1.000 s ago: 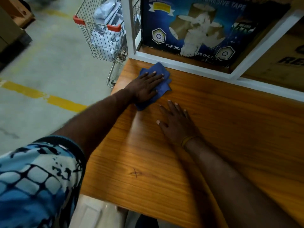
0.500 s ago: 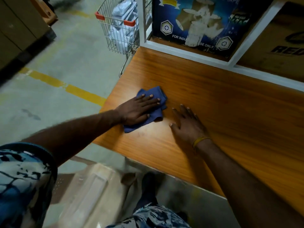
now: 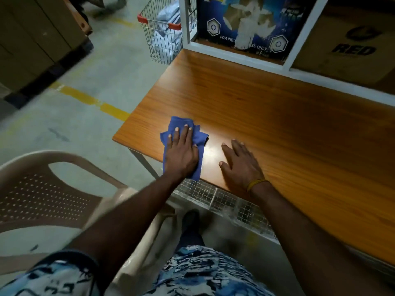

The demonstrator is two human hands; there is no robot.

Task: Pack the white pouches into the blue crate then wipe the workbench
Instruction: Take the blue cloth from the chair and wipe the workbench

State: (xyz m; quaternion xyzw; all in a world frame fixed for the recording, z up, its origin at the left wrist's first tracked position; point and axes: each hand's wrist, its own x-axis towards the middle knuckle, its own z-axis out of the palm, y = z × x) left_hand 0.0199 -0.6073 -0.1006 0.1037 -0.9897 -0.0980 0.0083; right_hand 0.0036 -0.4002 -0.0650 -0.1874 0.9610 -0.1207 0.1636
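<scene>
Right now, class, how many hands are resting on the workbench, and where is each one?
2. The left hand lies flat on the blue cloth at the workbench's near edge, by its left corner. The right hand rests bare on the wood just to its right. None looks hidden.

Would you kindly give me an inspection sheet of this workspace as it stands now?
Surface: wooden workbench bare apart from cloth and hands.
Job's things: blue cloth flat near the front left edge; blue crate not in view; pale packages, possibly pouches, in the wire trolley.
Clutter: nothing seen.
Grip: left hand pressed flat on the cloth; right hand flat on bare wood.
Cables: nothing seen.
Surroundings: plastic chair at left, tape box on the shelf.
</scene>
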